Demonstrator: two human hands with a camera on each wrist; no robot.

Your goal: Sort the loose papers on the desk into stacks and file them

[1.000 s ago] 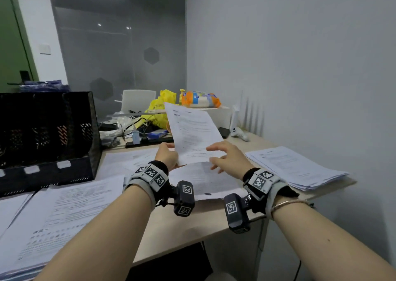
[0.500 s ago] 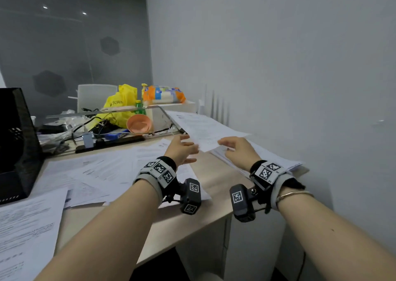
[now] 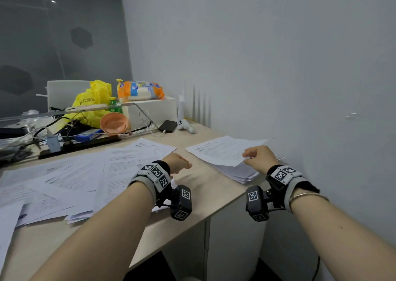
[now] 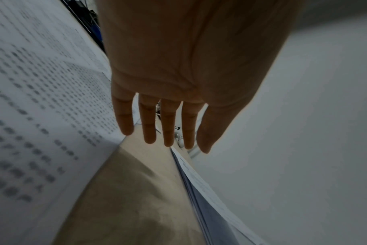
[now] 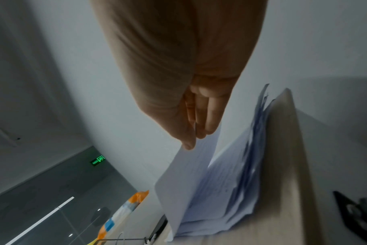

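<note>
- The right hand point(image 3: 258, 158) pinches 1 sheet point(image 3: 222, 150) at its near corner, thumb against fingers point(image 5: 201, 119), the page lifted a little above the stack point(image 3: 237, 171) by the wall.
- The left hand point(image 3: 177, 163) hovers over bare bench point(image 3: 205, 186), fingers point(image 4: 168, 126) straight and slightly spread, holding nothing.
- Loose papers point(image 3: 81, 173) lie overlapping on the bench's left side.
- An orange bowl point(image 3: 113, 123) sits among cables at the back.

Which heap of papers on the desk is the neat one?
The squared-up stack of white printed sheets by the wall, beneath the right hand. The white sheets left of the left hand lie fanned and overlapping.
</note>
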